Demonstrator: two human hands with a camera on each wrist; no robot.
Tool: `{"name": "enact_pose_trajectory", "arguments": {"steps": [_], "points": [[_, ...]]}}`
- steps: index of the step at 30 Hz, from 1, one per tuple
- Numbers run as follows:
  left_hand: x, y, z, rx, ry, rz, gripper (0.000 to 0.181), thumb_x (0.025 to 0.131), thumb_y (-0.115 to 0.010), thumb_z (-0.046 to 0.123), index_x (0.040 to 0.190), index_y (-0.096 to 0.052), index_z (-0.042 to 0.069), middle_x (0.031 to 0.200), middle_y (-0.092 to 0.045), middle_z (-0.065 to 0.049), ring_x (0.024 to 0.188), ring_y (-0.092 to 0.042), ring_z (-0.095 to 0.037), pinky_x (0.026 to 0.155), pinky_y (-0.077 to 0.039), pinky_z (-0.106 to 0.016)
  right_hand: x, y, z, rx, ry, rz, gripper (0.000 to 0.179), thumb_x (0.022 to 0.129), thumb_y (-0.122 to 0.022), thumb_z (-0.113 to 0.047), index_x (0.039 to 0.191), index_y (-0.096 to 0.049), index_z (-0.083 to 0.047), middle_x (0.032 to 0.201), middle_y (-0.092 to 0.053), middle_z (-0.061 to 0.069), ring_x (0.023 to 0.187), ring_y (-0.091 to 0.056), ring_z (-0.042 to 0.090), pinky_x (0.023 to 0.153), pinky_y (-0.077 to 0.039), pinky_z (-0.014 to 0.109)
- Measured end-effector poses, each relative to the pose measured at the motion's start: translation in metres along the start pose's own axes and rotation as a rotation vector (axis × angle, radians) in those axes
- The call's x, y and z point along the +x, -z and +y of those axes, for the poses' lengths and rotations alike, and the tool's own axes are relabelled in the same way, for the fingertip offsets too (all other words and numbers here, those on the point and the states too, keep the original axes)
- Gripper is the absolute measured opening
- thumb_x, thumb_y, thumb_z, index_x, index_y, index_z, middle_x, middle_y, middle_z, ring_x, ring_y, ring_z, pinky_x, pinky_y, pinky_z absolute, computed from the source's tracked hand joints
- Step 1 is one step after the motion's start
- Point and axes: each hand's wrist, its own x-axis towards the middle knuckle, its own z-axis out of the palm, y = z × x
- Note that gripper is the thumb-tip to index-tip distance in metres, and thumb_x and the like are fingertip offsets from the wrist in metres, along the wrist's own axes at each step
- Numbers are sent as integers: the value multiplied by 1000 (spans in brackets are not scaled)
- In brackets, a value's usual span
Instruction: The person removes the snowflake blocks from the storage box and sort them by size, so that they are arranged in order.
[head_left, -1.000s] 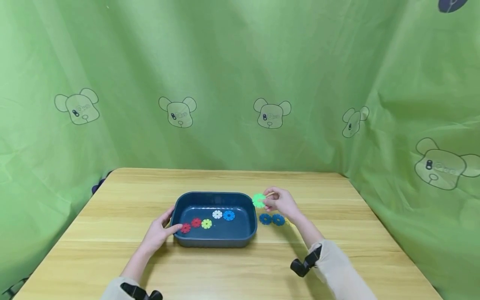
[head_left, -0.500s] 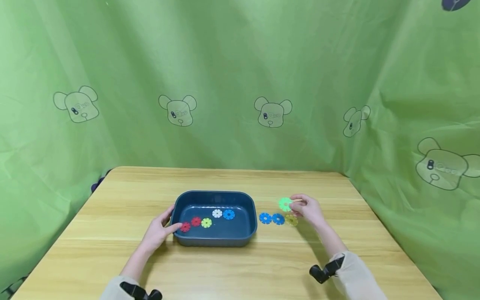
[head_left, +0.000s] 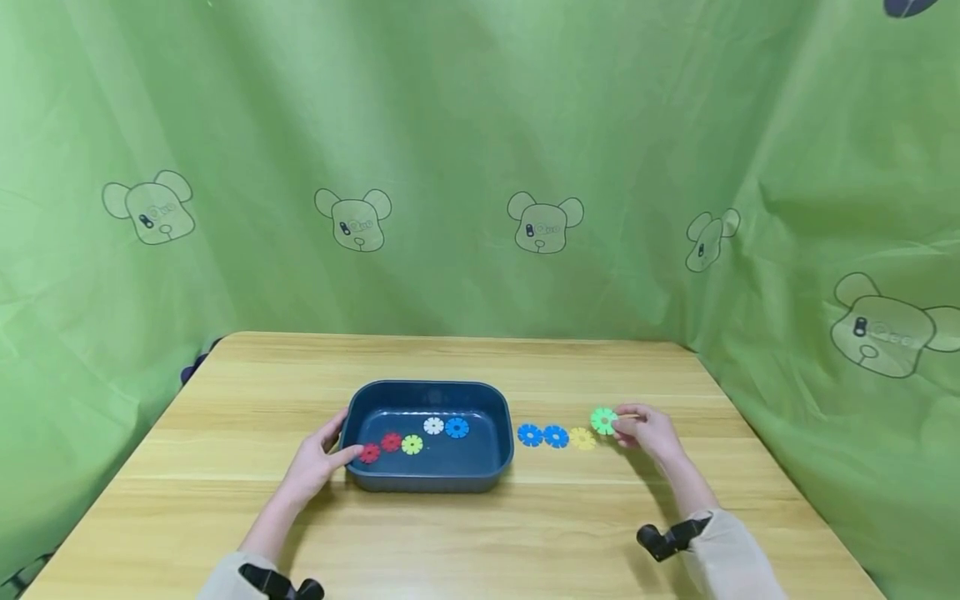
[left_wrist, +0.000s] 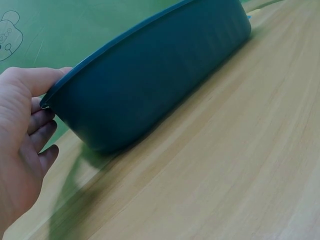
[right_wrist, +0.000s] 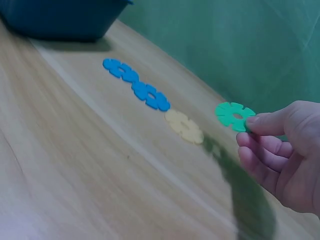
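My right hand [head_left: 648,432] pinches a green snowflake disc [right_wrist: 233,116] between thumb and fingers, held over the table at the right end of a row. That row on the wood has two blue snowflake discs [head_left: 543,435] and a yellow snowflake disc [right_wrist: 184,127] to their right. My left hand [head_left: 318,458] grips the left rim of a dark blue basin [left_wrist: 150,75], thumb over the rim and fingers outside. Inside the basin lie two red discs [head_left: 380,447], a yellow-green disc [head_left: 412,444], a white disc [head_left: 433,426] and a blue disc [head_left: 457,427].
The wooden table [head_left: 450,542] carries the basin and the row of discs. Behind it and along both sides hangs a green curtain [head_left: 450,283] printed with bear heads. A black strapped device [head_left: 671,537] sits on the right wrist.
My right hand has carried the green disc rightward, from beside the basin's right rim, past the blue and yellow discs, and lower toward the table. The left hand and basin stay put.
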Motion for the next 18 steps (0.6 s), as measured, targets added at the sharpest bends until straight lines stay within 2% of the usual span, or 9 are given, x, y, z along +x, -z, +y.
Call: {"name": "enact_pose_trajectory", "arguments": {"steps": [7,13,18], "points": [[-1,0,0,2,0,1,70,84,-67,7,142,-31,-4,144,-31,-24,133,-28,-37,107,-26,-44,1,0,12,-54,-67,-2,42,85,-62,-1,120,-46,16,78,-64,6,67,-61,12,60,-55,25],[-2,-1,1,-14,19,-5,71,84,-67,9,143,-29,-3,146,-29,-23,133,-27,-36,106,-27,-42,2,-1,17,-133,-74,36,35,85,-60,0,114,-51,16,76,-62,5,66,-58,12,56,-53,25],[-3,0,4,-18,21,-10,69,86,-66,9,143,-29,-2,146,-28,-22,134,-26,-36,107,-26,-42,2,-3,16,-251,-51,71,30,85,-59,-3,110,-56,14,81,-62,9,68,-57,14,57,-52,25]]}}
